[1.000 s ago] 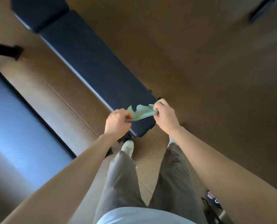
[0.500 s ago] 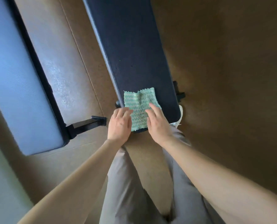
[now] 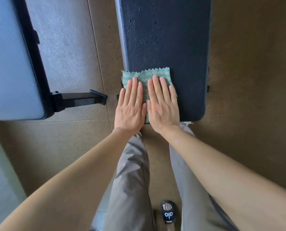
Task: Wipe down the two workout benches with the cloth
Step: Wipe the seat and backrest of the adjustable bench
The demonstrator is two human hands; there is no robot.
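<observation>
The cloth (image 3: 145, 75) is showing teal-green with paler stripes against the navy bench (image 3: 164, 39), whose pad is glinting with tiny pale specks. The second bench (image 3: 9, 64) is showing pale blue-grey with a fine woven grain and a black frame (image 3: 79, 99). The floor (image 3: 247, 80) is showing speckled brown, the trousers (image 3: 132, 172) taupe, and the sandal (image 3: 168, 214) black with white lettering.

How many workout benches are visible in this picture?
2. The dark bench is in the middle, under the cloth. The paler bench is at the left edge, partly out of frame.
</observation>
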